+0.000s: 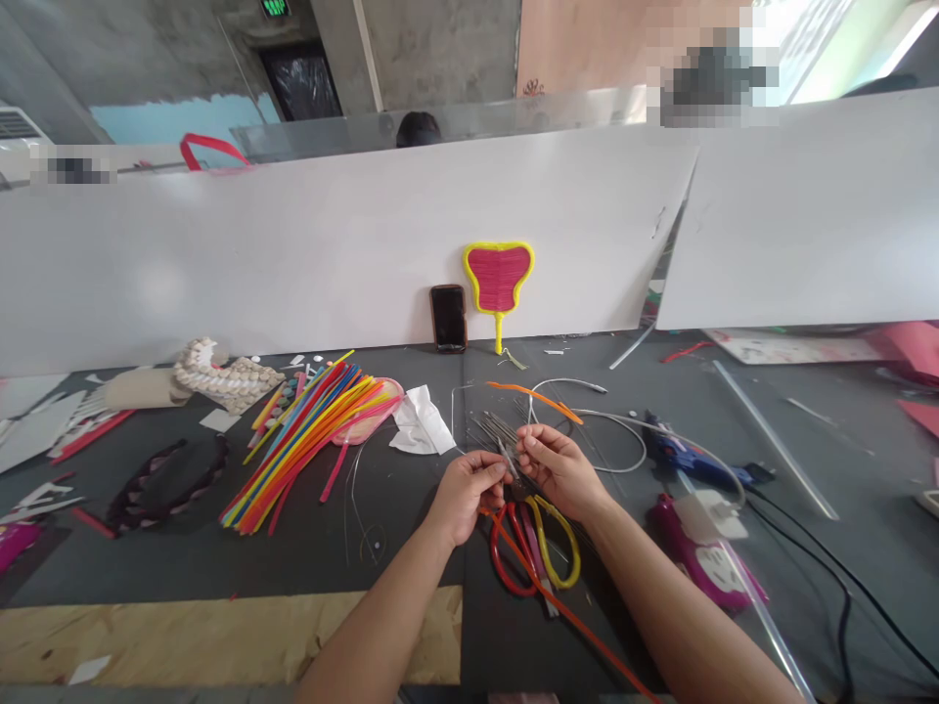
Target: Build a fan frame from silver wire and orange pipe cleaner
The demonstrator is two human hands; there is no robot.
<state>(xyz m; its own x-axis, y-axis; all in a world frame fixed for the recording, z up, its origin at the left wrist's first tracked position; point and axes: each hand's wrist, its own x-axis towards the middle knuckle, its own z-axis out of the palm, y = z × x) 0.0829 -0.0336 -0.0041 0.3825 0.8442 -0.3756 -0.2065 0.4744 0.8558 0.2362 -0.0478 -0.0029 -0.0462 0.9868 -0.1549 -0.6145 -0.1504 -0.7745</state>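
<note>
My left hand (468,492) and my right hand (558,469) meet over the middle of the dark table (183,548), both pinched on a thin grey wire (506,452). A fan of similar grey wires (490,428) lies just behind the fingers. Under my hands lie red-handled scissors (508,559) and yellow-handled scissors (558,543). An orange pipe cleaner (579,631) runs from below my hands toward the near edge, and another orange strip (535,397) lies behind them.
A bundle of coloured pipe cleaners (308,440) lies at left, crumpled white paper (422,420) beside it. A blue glue gun (686,457), a pink tool (700,552) and cables sit at right. A phone (448,317) and pink fan (499,279) lean on the white board.
</note>
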